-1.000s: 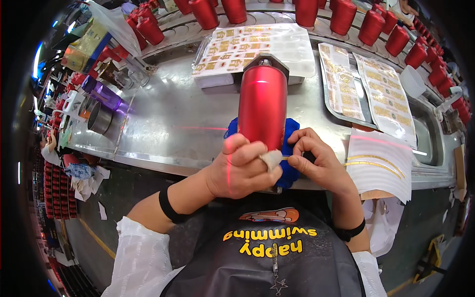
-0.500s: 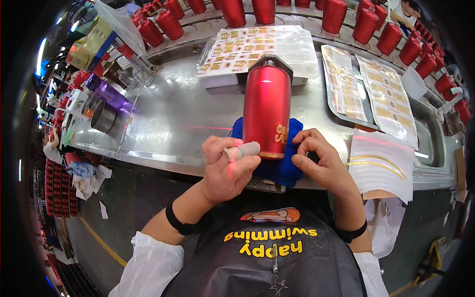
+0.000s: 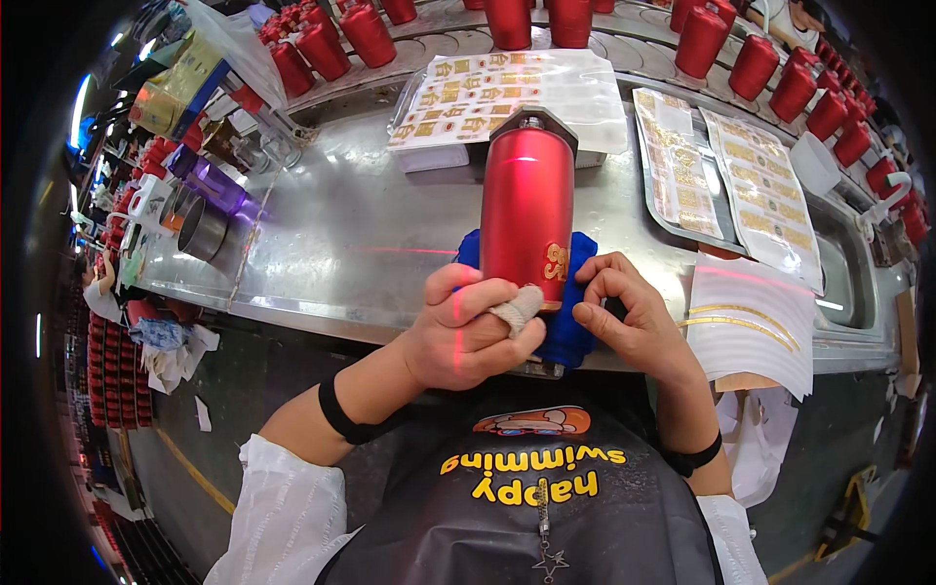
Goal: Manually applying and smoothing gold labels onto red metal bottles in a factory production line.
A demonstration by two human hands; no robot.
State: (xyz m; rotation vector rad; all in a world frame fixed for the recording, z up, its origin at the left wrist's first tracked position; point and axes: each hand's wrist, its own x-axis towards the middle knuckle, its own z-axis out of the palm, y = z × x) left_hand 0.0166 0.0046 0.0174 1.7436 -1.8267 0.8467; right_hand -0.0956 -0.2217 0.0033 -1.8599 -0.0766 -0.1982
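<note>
A glossy red bottle [image 3: 526, 195] lies with its neck pointing away from me, a black angular holder [image 3: 561, 129] at its far end. A gold emblem [image 3: 557, 261] and a gold band mark its near end, which rests over a bunched blue cloth [image 3: 568, 336]. My left hand [image 3: 458, 336] is closed at that near end. One of its fingers wears a beige cloth wrap [image 3: 520, 310] and lies over the band; anything inside the curled fingers is hidden. On the other side my right hand [image 3: 634, 317] has bent fingers, thumb apart from them, beside the bottle and cloth.
Ahead are stacked gold decal sheets [image 3: 487, 88]; more lie on a metal tray [image 3: 673, 234] to the right. White paper with curved gold strips [image 3: 751, 341] overhangs the bench near my right hand. Purple bottle [image 3: 210, 183] at left, sink [image 3: 848, 283] at right. Red bottles [image 3: 702, 41] line a conveyor behind.
My left hand has shifted right, and its wrapped finger now covers part of the gold band. The right hand has barely moved. Red bottles along the back conveyor have travelled rightward.
</note>
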